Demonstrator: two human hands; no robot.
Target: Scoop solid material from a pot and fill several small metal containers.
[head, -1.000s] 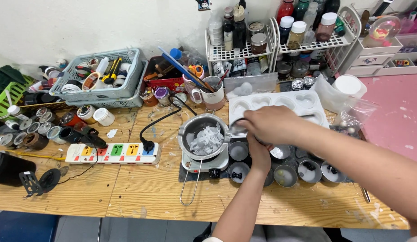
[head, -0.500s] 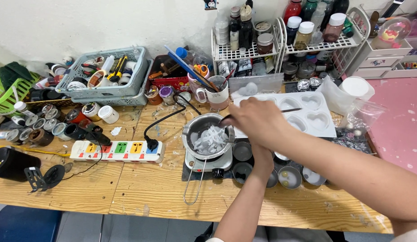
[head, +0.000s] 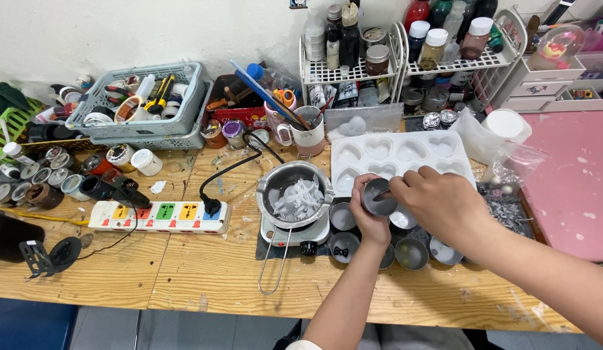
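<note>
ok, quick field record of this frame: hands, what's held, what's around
left hand: holds a small round tin, tilted toward the camera
right hand: fingertips at the tin's rim, pinching something thin, too small to tell
beside: metal pot of white flakes on a small hot plate
behind: white heart mould
below: more tins
surface: wooden table

Left hand (head: 368,217) holds small tin (head: 378,197); right hand (head: 436,202) seemingly touching.

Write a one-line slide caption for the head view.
Left hand holds a small round tin; right hand reaches into it beside a melting pot.
</note>
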